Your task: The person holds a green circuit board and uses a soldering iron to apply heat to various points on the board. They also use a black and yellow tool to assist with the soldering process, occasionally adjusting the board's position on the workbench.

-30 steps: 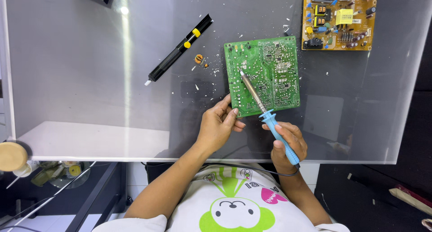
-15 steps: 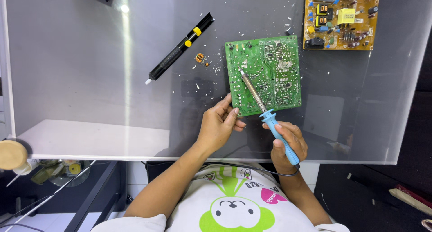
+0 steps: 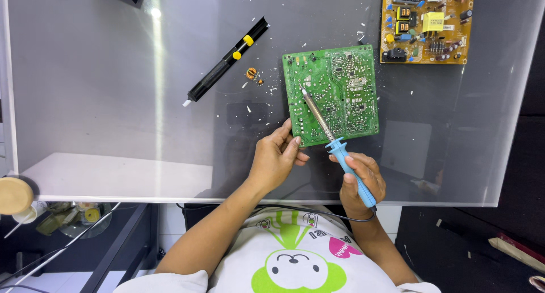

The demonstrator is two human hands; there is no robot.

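The green circuit board [image 3: 331, 94] lies flat on the grey table [image 3: 113, 100], its near corner pinched by the left hand [image 3: 274, 159] while the right hand [image 3: 362, 179], fingers wrapped, rests the blue-handled soldering iron [image 3: 335, 142] on it, a black desoldering pump [image 3: 227, 60] and yellow board [image 3: 427, 23] beyond.

We count two circuit boards on the tabletop [image 3: 102, 71] — one green board [image 3: 332, 94] and one orange board [image 3: 426, 23]. There is one blue-handled soldering iron [image 3: 340, 151], one black desoldering pump [image 3: 227, 60] and one small coil [image 3: 251, 73] — plus scattered white flecks too many to count. Two hands show: left hand [image 3: 275, 159], right hand [image 3: 363, 182].
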